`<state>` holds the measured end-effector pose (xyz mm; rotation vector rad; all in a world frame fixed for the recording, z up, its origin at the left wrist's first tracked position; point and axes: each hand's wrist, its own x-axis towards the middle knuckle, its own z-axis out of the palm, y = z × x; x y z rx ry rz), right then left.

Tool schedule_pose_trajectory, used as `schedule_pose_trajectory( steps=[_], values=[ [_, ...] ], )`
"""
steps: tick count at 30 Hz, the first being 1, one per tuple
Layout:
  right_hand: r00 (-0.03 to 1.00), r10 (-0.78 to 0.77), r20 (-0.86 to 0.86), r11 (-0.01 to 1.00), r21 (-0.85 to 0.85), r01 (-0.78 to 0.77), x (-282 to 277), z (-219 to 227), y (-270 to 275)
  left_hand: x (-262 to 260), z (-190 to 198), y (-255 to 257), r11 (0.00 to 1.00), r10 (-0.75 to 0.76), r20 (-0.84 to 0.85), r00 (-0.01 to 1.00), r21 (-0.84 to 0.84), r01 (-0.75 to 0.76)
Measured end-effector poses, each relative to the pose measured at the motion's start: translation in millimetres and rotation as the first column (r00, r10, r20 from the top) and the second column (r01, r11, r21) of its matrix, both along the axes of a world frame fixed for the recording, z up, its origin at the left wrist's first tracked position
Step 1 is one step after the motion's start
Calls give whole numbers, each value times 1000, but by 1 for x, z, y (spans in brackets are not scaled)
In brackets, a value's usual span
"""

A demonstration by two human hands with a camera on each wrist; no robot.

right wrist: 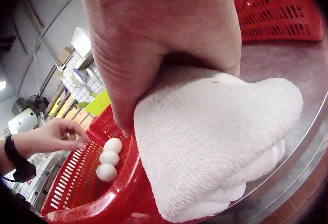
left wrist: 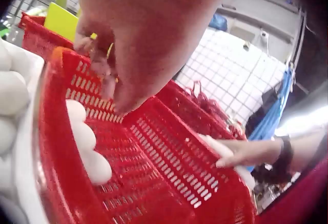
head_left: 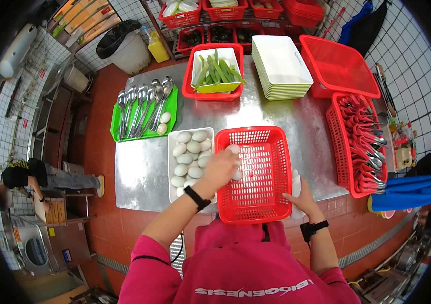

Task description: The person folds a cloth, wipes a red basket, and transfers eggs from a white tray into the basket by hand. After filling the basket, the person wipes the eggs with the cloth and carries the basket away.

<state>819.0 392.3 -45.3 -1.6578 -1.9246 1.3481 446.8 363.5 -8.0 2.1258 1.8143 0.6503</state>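
My left hand (head_left: 221, 168) hovers over the left side of a red perforated basket (head_left: 256, 177), its fingers loosely bent with nothing between them in the right wrist view. Below those fingers, three white eggs (right wrist: 109, 158) lie in a row along the basket's side. To the left, a white tray (head_left: 171, 172) full of pale eggs (head_left: 193, 147) stands against the basket. My right hand (head_left: 304, 198) grips a folded white towel (right wrist: 210, 137) beside the basket's right wall, the thumb reaching toward the rim.
Spoons (head_left: 147, 104) and two eggs lie on a green tray (head_left: 115, 133) at the left. Behind are a basket of green vegetables (head_left: 217, 71) and stacked white trays (head_left: 281, 63). A basket of red-handled utensils (head_left: 359, 142) stands right. Another person (head_left: 28, 175) works far left.
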Motion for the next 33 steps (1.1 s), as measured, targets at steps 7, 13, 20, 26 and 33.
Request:
schedule_pose_trajectory(
  steps=[7,13,20,26,33],
  values=[
    [999,7,39,1000,-3,-7,-3,6,0,-78,0,-15,928,350,-60,935,-113,-355],
    [999,6,46,1000,14,-7,-2,4,0,-73,-28,-22,922,267,-232,935,-221,-318],
    [998,16,53,999,34,-18,-4,8,0,-70,9,-17,911,400,-38,916,-95,-402],
    [1000,14,7,1000,-3,-14,-4,6,1,-5,29,-24,997,30,109,994,-70,-23],
    [1000,7,-3,1000,-15,-7,-2,6,1,53,-57,-45,935,-326,-338,883,-255,248]
  ],
)
